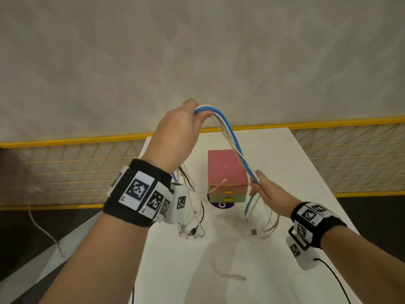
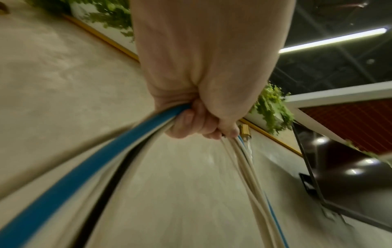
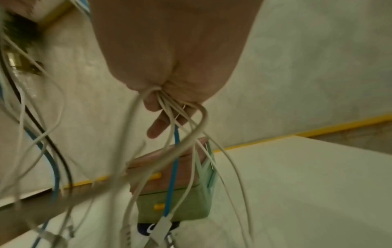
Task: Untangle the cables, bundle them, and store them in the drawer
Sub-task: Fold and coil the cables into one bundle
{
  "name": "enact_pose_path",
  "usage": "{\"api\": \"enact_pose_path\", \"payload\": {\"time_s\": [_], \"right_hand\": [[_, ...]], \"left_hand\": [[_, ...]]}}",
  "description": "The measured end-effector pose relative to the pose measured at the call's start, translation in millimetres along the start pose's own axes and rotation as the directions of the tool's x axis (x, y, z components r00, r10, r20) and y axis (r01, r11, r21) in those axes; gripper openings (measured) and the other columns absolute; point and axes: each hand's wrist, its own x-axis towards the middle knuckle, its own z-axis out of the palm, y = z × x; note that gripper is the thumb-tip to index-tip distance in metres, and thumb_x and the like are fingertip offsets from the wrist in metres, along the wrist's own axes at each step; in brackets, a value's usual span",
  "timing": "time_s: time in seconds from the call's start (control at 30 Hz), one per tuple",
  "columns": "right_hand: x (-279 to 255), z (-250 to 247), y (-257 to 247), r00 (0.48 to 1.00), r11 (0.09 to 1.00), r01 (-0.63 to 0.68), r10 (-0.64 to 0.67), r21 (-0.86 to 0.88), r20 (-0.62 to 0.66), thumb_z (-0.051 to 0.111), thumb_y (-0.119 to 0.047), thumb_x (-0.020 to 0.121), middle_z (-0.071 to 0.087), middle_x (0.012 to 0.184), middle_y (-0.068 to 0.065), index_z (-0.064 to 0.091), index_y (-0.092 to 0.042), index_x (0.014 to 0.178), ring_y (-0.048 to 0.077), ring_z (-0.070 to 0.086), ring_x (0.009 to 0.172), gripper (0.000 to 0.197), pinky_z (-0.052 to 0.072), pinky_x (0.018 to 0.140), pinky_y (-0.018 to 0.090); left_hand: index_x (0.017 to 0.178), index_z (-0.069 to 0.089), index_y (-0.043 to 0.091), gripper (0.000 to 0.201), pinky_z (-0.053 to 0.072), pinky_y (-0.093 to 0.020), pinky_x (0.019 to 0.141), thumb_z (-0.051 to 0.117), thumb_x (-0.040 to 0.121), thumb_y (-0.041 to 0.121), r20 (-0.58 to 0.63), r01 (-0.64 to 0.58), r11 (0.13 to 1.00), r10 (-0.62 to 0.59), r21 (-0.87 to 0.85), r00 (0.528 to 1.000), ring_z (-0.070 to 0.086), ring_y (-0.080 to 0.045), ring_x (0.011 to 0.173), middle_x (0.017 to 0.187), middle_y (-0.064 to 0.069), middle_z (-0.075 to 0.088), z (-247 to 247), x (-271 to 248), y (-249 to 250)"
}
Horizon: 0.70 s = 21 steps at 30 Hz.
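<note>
One blue cable and one black cable run among several white cables; their exact number cannot be told where they bunch together. One more white cable lies loose on the one counter. One drawer box stands there, showing two drawers with two yellow handles. Two hands, left hand and right hand, each wear one wristband.
</note>
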Motion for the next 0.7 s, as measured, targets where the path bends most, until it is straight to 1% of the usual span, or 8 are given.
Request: {"api": "enact_pose_path", "payload": {"time_s": [0.13,0.2,0.3,0.43,0.53,0.6,0.63,0.7], "right_hand": [[-2.2,21.0,25.8,0.991,0.989,-0.123,0.118,0.088,0.064,0.031,-0.036,0.097,0.057,0.091,0.012,0.037,-0.023,0.095,0.034,0.055,0.085,0.014,0.046,0.081,0.045],[-12.7,29.1,42.4,0.981,0.987,-0.161,0.156,0.032,0.118,0.032,-0.030,0.098,0.051,0.089,0.005,0.038,-0.027,0.091,0.026,0.052,0.083,0.010,0.045,0.083,0.043],[-29.2,39.2,59.2,0.963,0.966,-0.195,0.221,-0.169,0.151,0.035,-0.024,0.100,0.044,0.085,-0.001,0.043,-0.024,0.088,0.016,0.047,0.072,0.014,0.046,0.074,0.041],[-20.7,32.5,62.1,0.930,0.761,-0.290,0.366,-0.581,0.015,0.042,-0.037,0.098,0.044,0.112,0.007,0.056,-0.015,0.110,0.028,0.046,0.106,0.029,0.040,0.085,0.036],[-3.0,4.6,50.5,0.868,0.797,-0.497,0.463,-0.343,-0.181,0.045,-0.026,0.098,0.056,0.109,0.022,0.057,-0.003,0.110,0.037,0.057,0.100,0.028,0.039,0.074,0.035],[5.7,-15.7,48.0,0.807,0.831,-0.537,0.456,-0.146,-0.375,0.052,-0.013,0.094,0.056,0.110,0.030,0.054,0.003,0.112,0.042,0.056,0.100,0.024,0.040,0.076,0.037],[8.0,-24.3,44.6,0.797,0.838,-0.537,0.468,-0.095,-0.381,0.055,-0.006,0.090,0.052,0.116,0.031,0.049,0.003,0.122,0.042,0.054,0.103,0.033,0.042,0.081,0.038],[9.0,-33.8,34.2,0.835,0.857,-0.510,0.473,-0.074,-0.282,0.058,0.001,0.084,0.040,0.133,0.028,0.024,-0.006,0.145,0.041,0.051,0.113,0.070,0.043,0.094,0.041]], "left_hand": [[0.083,0.044,0.013,0.030,0.030,-0.017,0.045,0.046,0.100,0.037,-0.096,0.048,0.995,-0.057,-0.086,0.994,0.036,-0.010,0.048,0.055,0.007,0.039,4.8,-1.5,0.8],[0.085,0.049,0.011,0.030,0.032,-0.016,0.046,0.046,0.100,0.037,-0.140,0.078,0.987,-0.098,-0.140,0.985,0.037,-0.010,0.048,0.056,0.007,0.041,-1.4,2.3,-2.6],[0.086,0.051,0.010,0.031,0.032,-0.017,0.047,0.045,0.101,0.037,-0.128,0.077,0.988,-0.094,-0.137,0.987,0.037,-0.011,0.048,0.056,0.006,0.040,-4.8,1.8,-5.1],[0.089,0.052,0.008,0.032,0.034,-0.016,0.049,0.042,0.102,0.036,-0.058,0.125,0.983,-0.134,-0.134,0.989,0.038,-0.011,0.051,0.059,0.005,0.042,7.3,-8.3,-8.8],[0.089,0.053,0.007,0.033,0.033,-0.015,0.049,0.041,0.103,0.034,-0.064,0.142,0.975,-0.155,-0.173,0.986,0.038,-0.011,0.052,0.059,0.005,0.041,8.6,-10.5,-10.0],[0.088,0.051,0.009,0.031,0.034,-0.014,0.049,0.041,0.103,0.035,-0.065,0.153,0.967,-0.169,-0.204,0.983,0.038,-0.010,0.052,0.060,0.007,0.041,7.7,-9.7,-10.4],[0.088,0.050,0.010,0.030,0.033,-0.013,0.049,0.041,0.103,0.035,-0.060,0.146,0.965,-0.162,-0.216,0.985,0.038,-0.009,0.052,0.060,0.007,0.041,8.5,-9.9,-10.3],[0.088,0.051,0.009,0.032,0.032,-0.015,0.048,0.040,0.103,0.034,-0.033,0.117,0.968,-0.127,-0.222,0.991,0.039,-0.009,0.053,0.060,0.007,0.041,12.7,-12.0,-8.5]]}}
